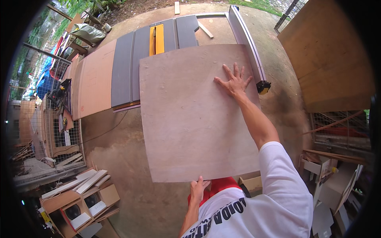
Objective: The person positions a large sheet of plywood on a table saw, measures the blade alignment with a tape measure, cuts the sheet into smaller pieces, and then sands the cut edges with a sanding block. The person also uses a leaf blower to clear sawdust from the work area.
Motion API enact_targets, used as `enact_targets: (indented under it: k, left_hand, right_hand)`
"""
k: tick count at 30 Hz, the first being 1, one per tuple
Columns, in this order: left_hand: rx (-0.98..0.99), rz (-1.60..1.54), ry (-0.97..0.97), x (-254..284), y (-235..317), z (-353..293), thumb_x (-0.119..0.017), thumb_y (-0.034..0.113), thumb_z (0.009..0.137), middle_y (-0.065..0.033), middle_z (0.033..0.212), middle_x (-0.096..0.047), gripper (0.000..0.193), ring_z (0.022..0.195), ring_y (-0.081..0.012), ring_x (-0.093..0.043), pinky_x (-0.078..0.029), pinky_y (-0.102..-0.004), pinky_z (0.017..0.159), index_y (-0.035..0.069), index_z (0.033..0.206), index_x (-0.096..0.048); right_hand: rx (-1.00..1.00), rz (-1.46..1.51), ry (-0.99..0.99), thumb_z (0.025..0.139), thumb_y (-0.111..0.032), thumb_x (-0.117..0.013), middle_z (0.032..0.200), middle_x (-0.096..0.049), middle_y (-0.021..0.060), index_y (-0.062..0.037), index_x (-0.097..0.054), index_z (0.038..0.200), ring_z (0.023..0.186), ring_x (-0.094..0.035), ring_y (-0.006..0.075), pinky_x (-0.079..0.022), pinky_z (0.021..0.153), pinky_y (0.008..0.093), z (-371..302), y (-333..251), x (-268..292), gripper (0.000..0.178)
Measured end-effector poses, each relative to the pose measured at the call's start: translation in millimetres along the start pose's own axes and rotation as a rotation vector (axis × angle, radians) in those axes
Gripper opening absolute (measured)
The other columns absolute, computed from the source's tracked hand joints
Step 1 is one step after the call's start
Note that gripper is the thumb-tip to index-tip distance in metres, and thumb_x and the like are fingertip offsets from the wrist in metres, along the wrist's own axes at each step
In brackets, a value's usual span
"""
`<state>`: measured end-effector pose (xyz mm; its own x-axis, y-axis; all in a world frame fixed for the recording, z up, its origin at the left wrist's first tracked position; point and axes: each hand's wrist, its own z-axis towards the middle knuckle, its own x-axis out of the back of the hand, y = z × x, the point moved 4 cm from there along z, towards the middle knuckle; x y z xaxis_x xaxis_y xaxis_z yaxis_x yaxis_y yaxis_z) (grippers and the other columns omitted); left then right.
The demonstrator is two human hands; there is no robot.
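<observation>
The wooden board [190, 127] lies mid-view, its far end overlapping the table [123, 75] towards eleven o'clock. The left grip [197, 190] pinches its six-o'clock edge; the right grip [235, 84] rests flat, fingers spread, at one. Likely stiff but unwieldy: best held by opposite edges

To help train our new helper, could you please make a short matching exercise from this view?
1. Right hand
2. Left hand
3. Saw throat plate
4. Plywood sheet

A. At the sheet's near edge
B. Yellow-orange, with a dark slot
C. Pale, partly covering the grey saw table
D. Fingers spread, on the sheet's far right part

Pairs: 1-D, 2-A, 3-B, 4-C
</observation>
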<state>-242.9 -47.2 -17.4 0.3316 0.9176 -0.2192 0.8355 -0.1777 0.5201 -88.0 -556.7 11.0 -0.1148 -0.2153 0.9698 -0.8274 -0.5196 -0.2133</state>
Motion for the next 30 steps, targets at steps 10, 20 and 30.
enact_targets:
  k: [10,20,30]
  left_hand:
    - [0.013,0.022,-0.011,-7,8,7,-0.047,0.017,0.113,-0.0306,0.133,-0.062,0.045,0.121,-0.0431,-0.067,-0.057,-0.0512,0.106,-0.019,0.138,-0.043]
    - [-0.018,-0.014,0.028,-20,22,11,-0.048,0.015,0.113,-0.0275,0.134,-0.06,0.039,0.118,-0.0422,-0.069,-0.058,-0.052,0.104,-0.011,0.141,-0.041]
    - [-0.002,-0.002,0.034,-27,31,17,-0.05,0.016,0.112,-0.0256,0.136,-0.061,0.041,0.118,-0.0403,-0.069,-0.058,-0.0526,0.104,-0.01,0.144,-0.042]
  right_hand:
    - [0.025,-0.006,0.008,0.081,-0.098,-0.04,0.179,-0.008,0.0043,-0.0486,-0.027,0.165,0.164,0.004,0.0379,0.006,0.119,0.0797,15,9,-3,0.099]
    - [0.019,0.061,0.021,0.081,-0.095,-0.045,0.179,-0.009,0.0059,-0.0469,-0.035,0.163,0.164,0.004,0.0386,0.007,0.12,0.0777,27,8,4,0.096]
    - [0.025,0.045,0.015,0.08,-0.097,-0.043,0.179,-0.008,0.0056,-0.0484,-0.031,0.164,0.164,0.005,0.0393,0.006,0.119,0.0788,44,9,1,0.097]
